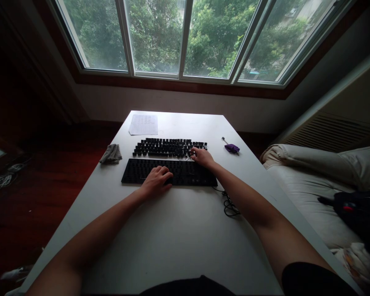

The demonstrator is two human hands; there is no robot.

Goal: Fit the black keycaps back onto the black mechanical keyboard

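A black keyboard base [185, 172] lies flat on the white table, its keys apparently off. Behind it, loose black keycaps [163, 147] are laid out in rows. My left hand [157, 179] rests on the middle of the base, palm down with fingers loosely spread. At the right end of the rows, my right hand [201, 157] has its thumb and fingers drawn together among the keycaps; what they pinch, if anything, is too small to make out. A thin wire loop [183, 158] lies just left of that hand, between keycaps and base.
A grey cloth [111, 154] sits at the table's left edge. Printed paper sheets [144, 124] lie at the back left. To the right are a purple cloth [232, 148], a small brush [224, 139] and a coiled black cable [230, 205] beneath my right forearm. A sofa [299, 189] stands right.
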